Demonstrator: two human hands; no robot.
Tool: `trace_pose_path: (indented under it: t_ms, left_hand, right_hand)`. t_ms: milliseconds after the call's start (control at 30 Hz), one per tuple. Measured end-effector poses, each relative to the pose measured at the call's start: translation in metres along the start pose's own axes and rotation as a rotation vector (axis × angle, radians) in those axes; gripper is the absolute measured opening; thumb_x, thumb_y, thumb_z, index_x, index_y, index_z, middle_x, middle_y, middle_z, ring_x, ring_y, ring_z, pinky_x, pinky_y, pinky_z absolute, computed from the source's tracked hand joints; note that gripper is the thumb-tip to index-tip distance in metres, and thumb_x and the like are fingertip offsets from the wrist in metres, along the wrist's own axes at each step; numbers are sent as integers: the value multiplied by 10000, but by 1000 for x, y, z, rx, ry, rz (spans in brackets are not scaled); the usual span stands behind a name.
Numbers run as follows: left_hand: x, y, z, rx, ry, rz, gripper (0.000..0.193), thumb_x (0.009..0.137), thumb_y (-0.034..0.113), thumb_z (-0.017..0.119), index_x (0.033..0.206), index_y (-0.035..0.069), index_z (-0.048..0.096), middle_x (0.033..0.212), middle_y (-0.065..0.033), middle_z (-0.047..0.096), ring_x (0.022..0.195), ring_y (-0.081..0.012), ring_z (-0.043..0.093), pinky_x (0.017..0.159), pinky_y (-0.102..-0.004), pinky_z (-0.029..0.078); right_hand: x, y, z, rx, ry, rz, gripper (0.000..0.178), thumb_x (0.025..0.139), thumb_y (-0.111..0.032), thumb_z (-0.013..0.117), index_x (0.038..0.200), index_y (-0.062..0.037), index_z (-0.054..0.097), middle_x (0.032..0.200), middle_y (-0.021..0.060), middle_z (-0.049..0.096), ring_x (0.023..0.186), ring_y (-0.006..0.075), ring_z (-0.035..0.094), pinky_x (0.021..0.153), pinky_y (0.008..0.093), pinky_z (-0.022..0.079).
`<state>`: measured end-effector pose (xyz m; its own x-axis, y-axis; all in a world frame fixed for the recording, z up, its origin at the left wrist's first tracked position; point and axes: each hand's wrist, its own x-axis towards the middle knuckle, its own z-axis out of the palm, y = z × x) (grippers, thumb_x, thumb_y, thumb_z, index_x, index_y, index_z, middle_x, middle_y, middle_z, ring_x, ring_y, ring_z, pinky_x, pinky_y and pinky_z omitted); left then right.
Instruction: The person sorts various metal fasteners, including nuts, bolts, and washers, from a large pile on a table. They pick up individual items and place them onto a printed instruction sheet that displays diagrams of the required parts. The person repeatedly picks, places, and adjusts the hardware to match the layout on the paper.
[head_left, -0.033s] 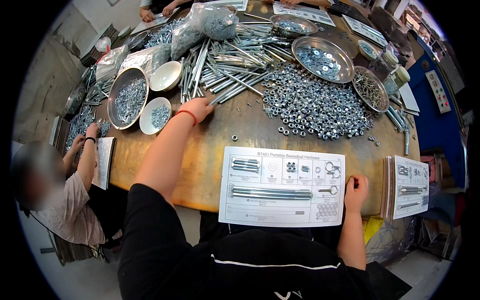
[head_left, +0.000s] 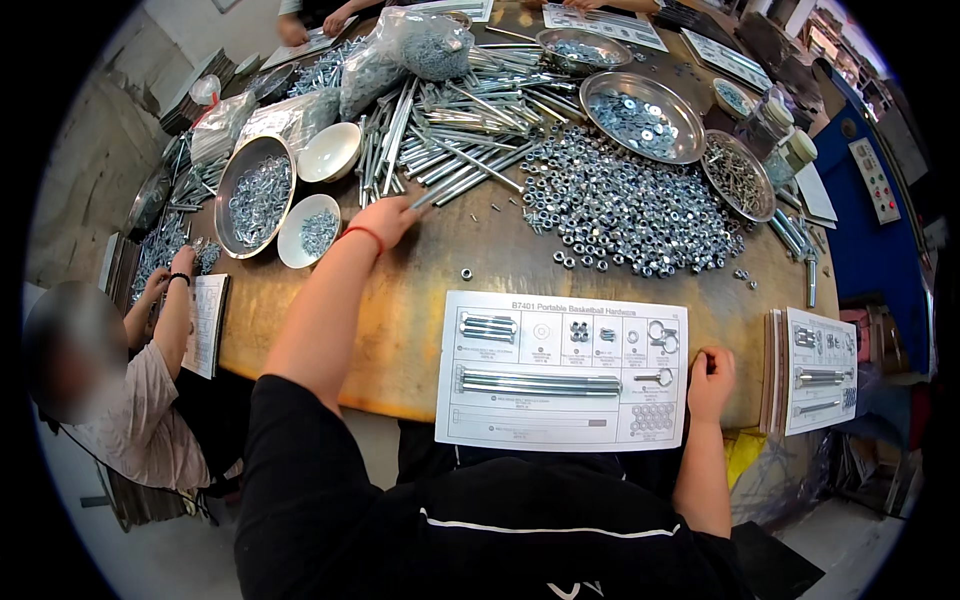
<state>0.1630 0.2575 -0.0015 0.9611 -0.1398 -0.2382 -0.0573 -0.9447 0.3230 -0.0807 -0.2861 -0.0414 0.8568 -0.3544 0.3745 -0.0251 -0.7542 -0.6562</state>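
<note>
A big round wooden table (head_left: 420, 300) holds lots of metal parts. A wide heap of shiny nuts (head_left: 630, 210) lies next to a pile of long bolts (head_left: 450, 130). A white sheet with pictures (head_left: 563, 370) lies at the near edge of the table. The left hand (head_left: 388, 218) reaches out flat, fingers together, and touches the ends of the long bolts. The right hand (head_left: 710, 378) is curled and rests on the right edge of the sheet. One small nut (head_left: 466, 273) sits alone near the left hand

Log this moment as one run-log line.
left hand: reaching into long bolts | right hand: resting on parts sheet edge | nuts: piled, untouched
</note>
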Motion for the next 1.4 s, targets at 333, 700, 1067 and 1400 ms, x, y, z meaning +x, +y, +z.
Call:
trace_pose_path:
  t_ms: [333, 700, 1067, 1400]
  left_hand:
    - [-226, 22, 55, -575, 277, 51, 127, 922, 114, 598, 968, 6, 647, 814, -62, 617, 755, -184, 570, 706, -321, 463]
    - [-268, 114, 110, -318, 129, 287, 193, 807, 139, 736, 977, 82, 665, 753, -81, 568, 740, -269, 589, 642, -364, 477]
    - [-270, 97, 106, -351, 81, 298, 304, 764, 72, 753, 1053, 60, 660, 857, -66, 590, 762, -200, 582, 660, -311, 470]
    - [-244, 110, 118, -988, 147, -130, 573, 886, 80, 674, 1377, -49, 409, 1232, -181, 553, 1109, -224, 580, 918, -335, 496]
  right_hand:
    - [-20, -40, -28, 288, -59, -4, 102, 877, -1, 645, 977, 5, 664, 889, 43, 628, 736, 107, 566, 666, 248, 471]
    - [-84, -98, -7, 58, -671, -180, 196, 782, -67, 735, 966, -66, 669, 801, 64, 590, 643, 198, 568, 588, 305, 468]
    - [-86, -96, -12, 68, -535, -158, 173, 797, -145, 729, 952, -91, 673, 854, 60, 604, 793, 275, 619, 656, 378, 501]
    - [-64, -49, -35, -63, -278, 249, 299, 890, -112, 603, 1147, 41, 606, 1065, 199, 581, 977, 355, 579, 859, 410, 475]
